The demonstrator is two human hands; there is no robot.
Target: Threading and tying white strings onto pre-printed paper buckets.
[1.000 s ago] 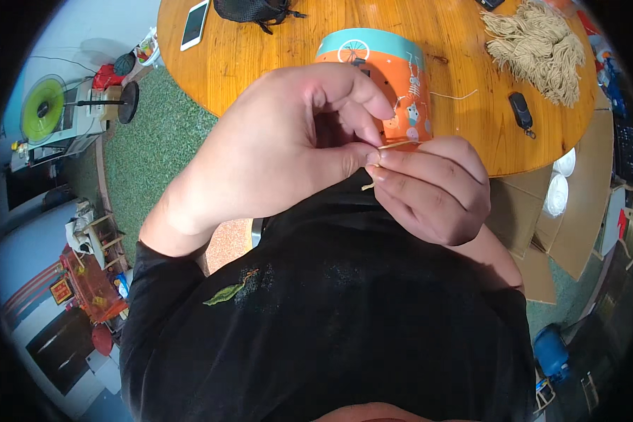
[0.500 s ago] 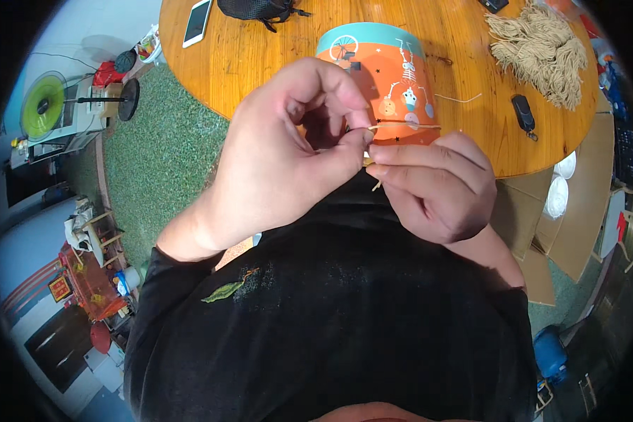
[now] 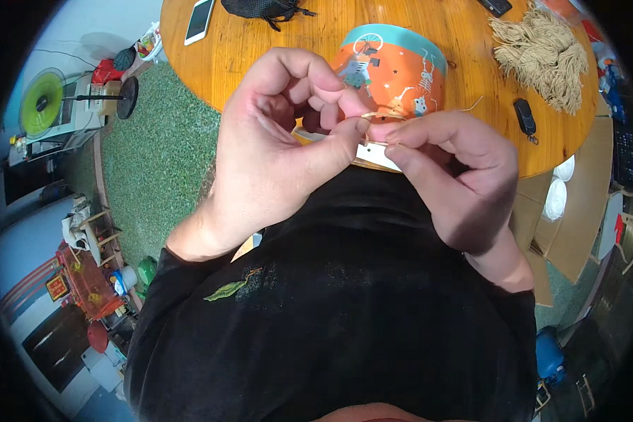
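Observation:
Between my hands, a thin tan string (image 3: 383, 114) forms a small loop. My left hand (image 3: 281, 151) pinches it between thumb and fingertips. From the other side my right hand (image 3: 464, 169) is also closed on the string, thumb against forefinger. Just below the fingertips shows a white flat piece (image 3: 378, 156) with a small dark hole; its lower edge meets the table's rim. Right behind my hands stands an orange cylindrical container (image 3: 394, 77) with a teal band and printed skeleton figures. My fingers cover its lower part.
On the round wooden table (image 3: 211, 74) lie a white phone (image 3: 199, 21), a black mesh pouch (image 3: 264, 8), a heap of tan string (image 3: 541, 56) and a black key fob (image 3: 524, 118). Flattened cardboard (image 3: 584, 204) lies right of the table; a green fan (image 3: 42, 102) stands left.
My right hand has shifted right and turned, its fingers now curled at the string loop. The container has turned and shifted slightly right. The white piece now shows more.

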